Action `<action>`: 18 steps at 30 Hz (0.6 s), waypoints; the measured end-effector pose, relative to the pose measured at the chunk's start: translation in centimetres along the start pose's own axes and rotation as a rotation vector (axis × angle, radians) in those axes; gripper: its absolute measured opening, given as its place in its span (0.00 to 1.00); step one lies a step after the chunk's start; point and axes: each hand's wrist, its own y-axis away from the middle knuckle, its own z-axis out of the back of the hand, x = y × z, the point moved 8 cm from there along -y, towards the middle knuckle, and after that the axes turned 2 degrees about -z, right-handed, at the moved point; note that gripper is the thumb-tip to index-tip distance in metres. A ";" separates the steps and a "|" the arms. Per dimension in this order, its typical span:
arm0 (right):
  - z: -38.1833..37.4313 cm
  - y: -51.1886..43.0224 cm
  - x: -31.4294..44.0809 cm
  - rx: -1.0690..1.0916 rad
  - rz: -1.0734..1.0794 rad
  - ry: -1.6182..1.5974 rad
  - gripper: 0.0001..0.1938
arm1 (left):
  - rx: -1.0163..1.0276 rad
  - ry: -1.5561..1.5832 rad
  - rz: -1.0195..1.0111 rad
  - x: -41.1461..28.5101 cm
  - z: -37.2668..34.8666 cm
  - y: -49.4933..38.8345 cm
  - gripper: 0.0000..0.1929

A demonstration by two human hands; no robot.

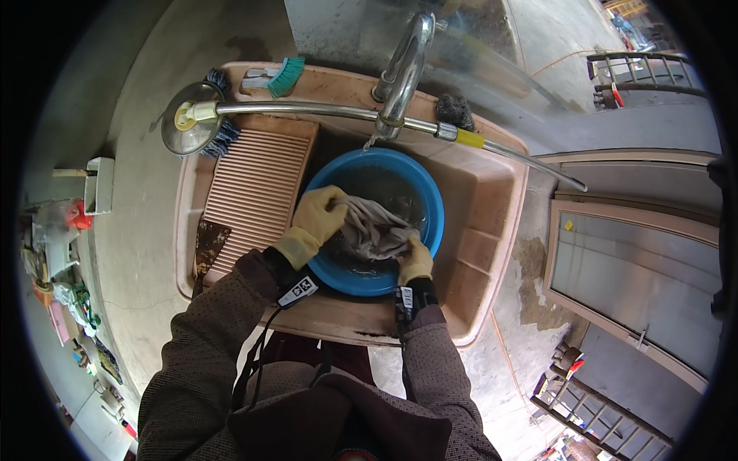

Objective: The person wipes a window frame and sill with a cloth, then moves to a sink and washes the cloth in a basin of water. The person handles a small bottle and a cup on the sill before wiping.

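Note:
A wet grey cloth [375, 227] is stretched between my two hands over a blue plastic basin [435, 230] that holds cloudy water. My left hand [320, 219], in a pale yellow rubber glove, pinches the cloth's upper left end. Gloved the same way, my right hand [416, 259] grips the cloth's lower right end beside the basin's rim. The basin stands in a pinkish sink [496, 230], right of its ribbed washboard [256, 190]. Above the basin's far rim is the mouth of a chrome faucet [392, 124], with a little water at its outlet.
A mop with a metal pole [305, 109] lies across the sink's far side, its round head [193, 118] at the left. A turquoise scrub brush [285, 76] and a dark scouring pad [455, 111] rest on the back ledge. A rusty metal piece [210, 245] lies by the washboard.

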 end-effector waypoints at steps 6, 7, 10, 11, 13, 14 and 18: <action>2.2 6.2 5.9 0.122 0.210 -0.410 0.18 | -0.190 0.086 0.191 1.4 5.2 1.3 0.06; 1.9 6.8 6.3 0.134 0.225 -0.341 0.17 | -0.172 0.063 0.236 1.6 5.2 1.8 0.06; 0.7 7.6 6.5 0.161 0.259 -0.088 0.12 | 0.104 -0.173 0.200 1.2 2.7 2.8 0.09; 0.4 7.5 6.1 0.124 0.257 0.029 0.10 | 0.174 -0.229 0.165 1.0 1.7 3.0 0.10; -0.4 7.3 5.2 0.087 0.285 0.279 0.08 | 0.327 -0.417 0.163 1.3 -0.5 3.4 0.12; -0.4 7.1 4.6 0.072 0.265 0.421 0.09 | 0.401 -0.505 0.159 1.5 -1.7 3.6 0.11; -0.2 6.5 1.9 0.027 0.136 0.705 0.16 | 0.414 -0.707 0.048 1.2 -4.4 2.6 0.27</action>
